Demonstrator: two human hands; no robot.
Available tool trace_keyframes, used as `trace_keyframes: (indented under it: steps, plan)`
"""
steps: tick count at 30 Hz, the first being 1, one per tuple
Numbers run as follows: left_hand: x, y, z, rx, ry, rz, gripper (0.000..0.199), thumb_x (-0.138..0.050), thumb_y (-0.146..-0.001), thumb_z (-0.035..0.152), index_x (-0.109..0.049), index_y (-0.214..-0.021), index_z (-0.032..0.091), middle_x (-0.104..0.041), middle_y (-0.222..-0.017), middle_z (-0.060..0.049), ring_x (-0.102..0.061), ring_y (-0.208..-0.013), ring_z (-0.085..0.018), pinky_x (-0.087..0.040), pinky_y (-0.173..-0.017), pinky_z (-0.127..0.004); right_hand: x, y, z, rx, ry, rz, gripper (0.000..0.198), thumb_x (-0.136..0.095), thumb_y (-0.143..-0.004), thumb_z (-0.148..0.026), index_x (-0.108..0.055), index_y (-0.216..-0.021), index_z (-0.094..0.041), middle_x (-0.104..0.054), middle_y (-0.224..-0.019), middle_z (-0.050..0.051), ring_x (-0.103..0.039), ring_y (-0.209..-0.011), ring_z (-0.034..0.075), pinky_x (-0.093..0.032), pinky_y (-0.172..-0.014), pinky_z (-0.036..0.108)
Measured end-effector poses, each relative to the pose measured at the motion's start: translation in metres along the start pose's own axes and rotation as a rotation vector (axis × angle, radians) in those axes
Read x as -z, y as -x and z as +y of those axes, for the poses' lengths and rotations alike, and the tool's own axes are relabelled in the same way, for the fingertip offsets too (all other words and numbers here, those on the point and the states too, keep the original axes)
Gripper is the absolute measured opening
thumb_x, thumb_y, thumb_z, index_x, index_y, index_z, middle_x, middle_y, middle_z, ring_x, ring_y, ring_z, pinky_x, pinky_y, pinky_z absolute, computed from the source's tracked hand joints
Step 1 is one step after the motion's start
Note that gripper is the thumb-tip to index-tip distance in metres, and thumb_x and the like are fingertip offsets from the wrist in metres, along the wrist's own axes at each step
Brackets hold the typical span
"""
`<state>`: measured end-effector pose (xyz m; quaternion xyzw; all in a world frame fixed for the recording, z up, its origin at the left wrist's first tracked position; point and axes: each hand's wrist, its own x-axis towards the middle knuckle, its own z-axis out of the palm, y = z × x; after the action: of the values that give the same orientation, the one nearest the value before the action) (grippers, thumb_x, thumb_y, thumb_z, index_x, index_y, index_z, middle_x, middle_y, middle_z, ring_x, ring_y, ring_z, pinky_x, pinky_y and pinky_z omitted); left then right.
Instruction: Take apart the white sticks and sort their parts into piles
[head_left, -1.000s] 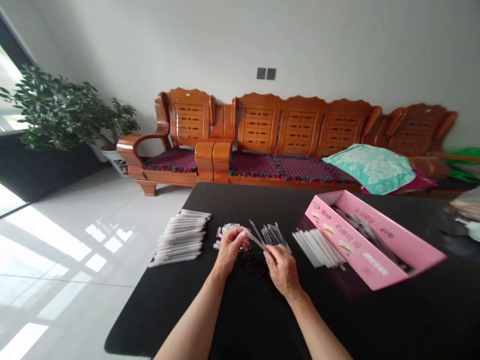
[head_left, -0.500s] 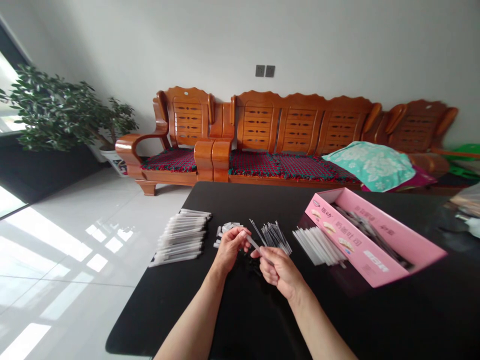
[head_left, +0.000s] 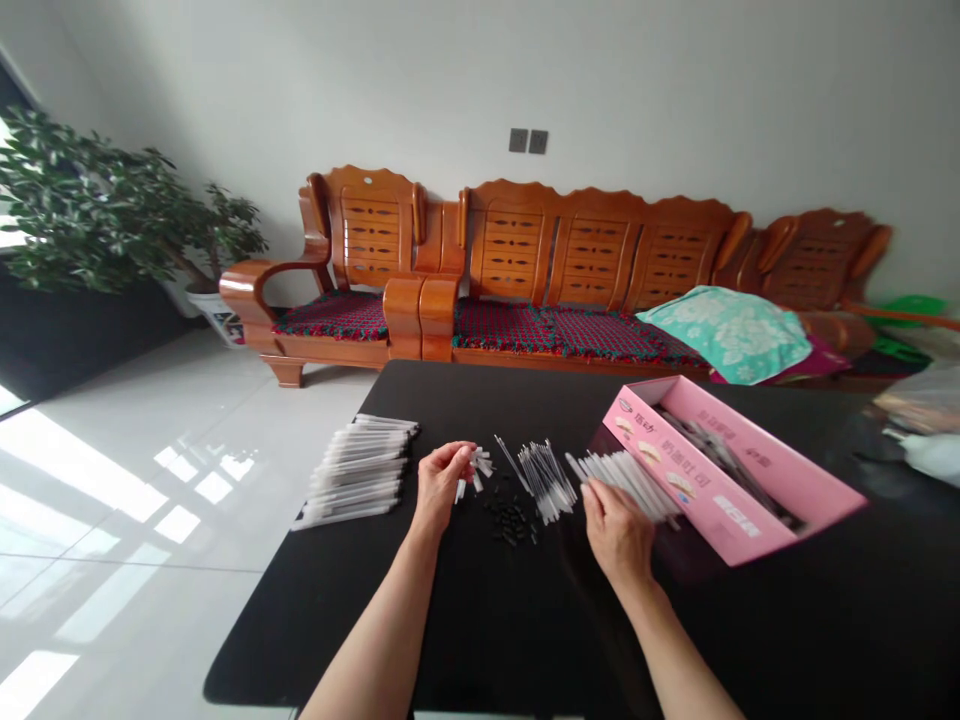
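My left hand (head_left: 441, 482) is at the small white plastic caps (head_left: 480, 465), thumb and forefinger pinched together; whatever lies between the fingertips is too small to make out. My right hand (head_left: 619, 530) is over the pile of translucent white pen barrels (head_left: 626, 475), its fingers closed around one white pen barrel (head_left: 575, 467) whose end sticks out past the fingers. Between the hands lie thin pen refills (head_left: 547, 478) and a scatter of small black parts (head_left: 511, 518). A stack of white pens (head_left: 358, 470) with dark ends rests to the left.
An open pink box (head_left: 720, 500) holding dark slender items stands right of the barrels on the black table (head_left: 487, 640). Behind it are a wooden sofa (head_left: 592, 255) and a turquoise cushion (head_left: 739, 330). A potted plant (head_left: 142, 215) stands at far left.
My hands have parted. The right hand moved right from the middle to the barrel pile; the left shifted slightly left to the white caps. The black parts are now uncovered.
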<state>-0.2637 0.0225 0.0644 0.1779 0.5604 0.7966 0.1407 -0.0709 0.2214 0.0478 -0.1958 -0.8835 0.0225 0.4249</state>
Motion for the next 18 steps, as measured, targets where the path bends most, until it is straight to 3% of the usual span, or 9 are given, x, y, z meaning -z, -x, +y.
trace_keyframes:
  steps: [3, 9, 14, 18]
  plan:
    - [-0.001, 0.0, -0.006, 0.005, -0.116, 0.03, 0.037, -0.071, -0.075, 0.042, -0.072, -0.094, 0.011, -0.063, -0.061, 0.0, -0.054, -0.05, -0.009, -0.044, -0.047, -0.019, 0.003, -0.006, 0.045, -0.066, 0.242, 0.072, 0.034, -0.044, -0.096, -0.034, -0.071, -0.097, -0.014, -0.069, -0.08, 0.011, -0.061, -0.074, 0.022, -0.042, -0.07, 0.031]
    - [0.014, -0.006, -0.011, -0.051, -0.448, 0.22, 0.032, -0.069, -0.074, 0.046, -0.068, -0.085, 0.016, -0.063, -0.06, 0.001, -0.057, -0.046, -0.012, -0.043, -0.041, -0.019, 0.003, -0.012, 0.104, -0.089, 0.507, -0.026, 0.029, -0.047, -0.091, -0.027, -0.071, -0.098, -0.012, -0.065, -0.074, 0.011, -0.055, -0.071, 0.023, -0.039, -0.069, 0.033]
    - [0.015, -0.004, -0.008, -0.051, -0.597, 0.245, 0.027, -0.066, -0.076, 0.042, -0.071, -0.087, 0.017, -0.064, -0.062, 0.0, -0.061, -0.05, -0.014, -0.046, -0.046, -0.021, 0.005, -0.024, 0.102, -0.061, 0.515, -0.041, 0.026, -0.051, -0.089, -0.027, -0.07, -0.098, -0.012, -0.064, -0.077, 0.012, -0.053, -0.074, 0.024, -0.039, -0.074, 0.035]
    - [0.014, -0.006, -0.007, -0.082, -0.689, 0.263, 0.023, -0.064, -0.078, 0.033, -0.073, -0.091, 0.016, -0.066, -0.066, -0.002, -0.061, -0.053, -0.014, -0.047, -0.052, -0.023, 0.001, -0.032, 0.064, -0.012, 0.316, 0.06, 0.024, -0.051, -0.091, -0.03, -0.069, -0.095, -0.014, -0.067, -0.087, 0.012, -0.056, -0.08, 0.023, -0.041, -0.077, 0.034]
